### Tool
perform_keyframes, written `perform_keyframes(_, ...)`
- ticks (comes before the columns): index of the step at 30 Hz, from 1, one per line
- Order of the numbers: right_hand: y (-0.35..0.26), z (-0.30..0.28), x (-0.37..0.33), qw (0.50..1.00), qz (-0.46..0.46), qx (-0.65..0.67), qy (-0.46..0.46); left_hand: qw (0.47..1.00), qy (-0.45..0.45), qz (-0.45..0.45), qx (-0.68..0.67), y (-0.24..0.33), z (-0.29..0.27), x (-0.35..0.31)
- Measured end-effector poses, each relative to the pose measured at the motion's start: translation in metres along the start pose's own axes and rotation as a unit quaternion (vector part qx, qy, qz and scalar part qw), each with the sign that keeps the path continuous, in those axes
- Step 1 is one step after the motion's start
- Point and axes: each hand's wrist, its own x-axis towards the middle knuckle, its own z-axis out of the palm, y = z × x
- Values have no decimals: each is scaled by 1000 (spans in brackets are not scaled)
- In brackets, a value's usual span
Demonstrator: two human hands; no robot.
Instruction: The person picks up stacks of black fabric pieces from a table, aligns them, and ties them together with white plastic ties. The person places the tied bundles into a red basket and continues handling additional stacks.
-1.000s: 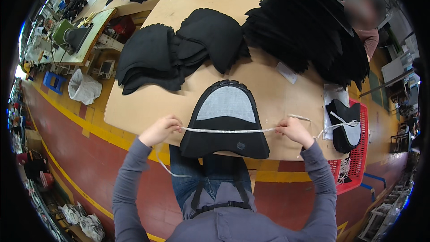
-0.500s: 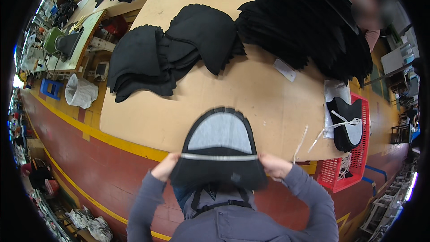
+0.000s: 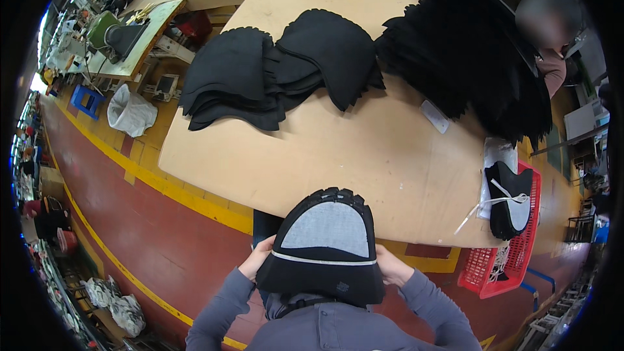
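Observation:
Close to my body, at the table's near edge, I hold up a bundle of black cut fabric pieces (image 3: 305, 273) with a scalloped rounded top and a light grey half-round patch. A thin white strip (image 3: 325, 260) runs straight across its front, just below the patch. My left hand (image 3: 259, 258) grips the bundle's left edge and my right hand (image 3: 394, 265) its right edge. The fingers of both go behind it, so their tips and the strip's ends are hidden.
Black piles (image 3: 227, 78) lie on the tan table (image 3: 312, 156), with a taller stack (image 3: 455, 52) at right. A red basket (image 3: 478, 270) stands off the right edge, beside a tied black bundle (image 3: 500, 208). Another person (image 3: 552, 68) is at far right.
The bundle has tilted more upright and its front now faces me. Both hands have moved from the strip's ends round behind the bundle's sides. My view has shifted slightly.

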Motion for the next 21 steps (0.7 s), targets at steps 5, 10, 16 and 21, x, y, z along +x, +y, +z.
perform_keyframes(5,-41,-9,8,984,-168,-34,49,986,-12,168,-18,26,7,19)
perform_keyframes(10,-137,-23,-21,759,-551,-344,-46,825,-30,517,226,115,28,32)
perform_keyframes(16,-154,-40,-18,421,-725,-544,39,378,-56,798,466,151,48,46)
perform_keyframes(21,-133,-89,1,212,-625,-746,84,343,-86,693,628,104,16,81)
